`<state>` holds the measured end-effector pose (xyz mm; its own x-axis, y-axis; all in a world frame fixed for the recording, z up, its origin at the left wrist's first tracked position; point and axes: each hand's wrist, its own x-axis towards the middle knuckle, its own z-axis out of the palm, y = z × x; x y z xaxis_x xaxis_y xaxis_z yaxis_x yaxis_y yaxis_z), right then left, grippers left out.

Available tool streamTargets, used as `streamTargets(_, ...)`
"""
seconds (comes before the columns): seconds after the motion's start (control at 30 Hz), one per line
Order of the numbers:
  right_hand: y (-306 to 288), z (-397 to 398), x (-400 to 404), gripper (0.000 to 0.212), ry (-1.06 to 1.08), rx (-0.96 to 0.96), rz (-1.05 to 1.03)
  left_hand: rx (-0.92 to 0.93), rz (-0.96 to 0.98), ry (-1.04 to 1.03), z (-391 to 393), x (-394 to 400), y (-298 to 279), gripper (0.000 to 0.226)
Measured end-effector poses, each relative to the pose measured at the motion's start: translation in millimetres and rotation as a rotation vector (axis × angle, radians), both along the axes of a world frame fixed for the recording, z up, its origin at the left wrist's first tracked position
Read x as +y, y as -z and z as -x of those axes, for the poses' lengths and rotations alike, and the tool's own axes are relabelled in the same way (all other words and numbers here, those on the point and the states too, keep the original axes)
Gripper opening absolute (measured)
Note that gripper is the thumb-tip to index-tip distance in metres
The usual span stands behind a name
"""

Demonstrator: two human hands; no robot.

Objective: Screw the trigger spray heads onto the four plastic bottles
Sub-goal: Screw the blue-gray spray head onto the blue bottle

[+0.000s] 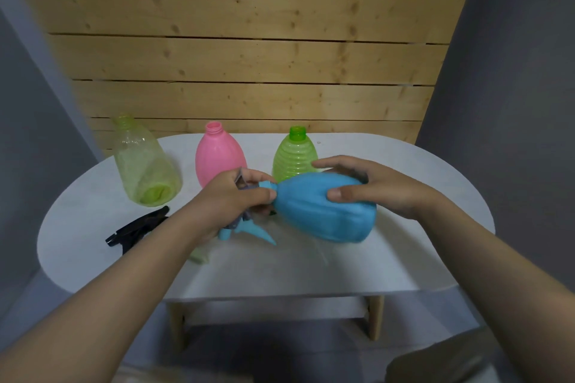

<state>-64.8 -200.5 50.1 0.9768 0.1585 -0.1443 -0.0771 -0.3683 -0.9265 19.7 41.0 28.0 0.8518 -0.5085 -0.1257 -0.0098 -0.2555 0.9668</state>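
My right hand (370,186) grips a blue bottle (323,211), held sideways above the table with its neck pointing left. At that neck my left hand (236,199) grips a blue trigger spray head (249,230), whose trigger and nozzle stick out below the fingers. Three open bottles stand along the back: a pale yellow-green one (143,162) at the left, a pink one (217,155) in the middle, a ribbed green one (294,155) to its right. A black spray head (137,228) lies on the table left of my left wrist. A pale green spray head (199,255) shows partly under my left forearm.
The small white oval table (404,258) stands against a wooden plank wall (249,56). Grey walls close in on both sides. A thin clear dip tube (320,250) lies on the table below the blue bottle.
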Motion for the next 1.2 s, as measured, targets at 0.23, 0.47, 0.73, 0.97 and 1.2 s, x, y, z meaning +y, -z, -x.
streamTargets(0.23,12,0,-3,0.055,0.102,0.014,-0.272,-0.012,0.118,-0.050,0,6,-4,0.015)
streamTargets(0.47,12,1,5,0.063,0.042,0.163,-0.221,-0.123,0.015,0.065,4,15,-9,0.022)
streamTargets(0.73,12,1,-4,0.072,0.080,0.016,-0.442,0.082,0.126,-0.003,-1,18,-9,0.022)
streamTargets(0.97,14,-2,-4,0.037,0.164,0.009,-0.251,-0.074,-0.034,0.055,6,18,-13,0.022)
streamTargets(1.2,18,-1,2,0.056,0.211,0.105,-0.135,-0.207,-0.091,0.012,9,20,-13,0.035)
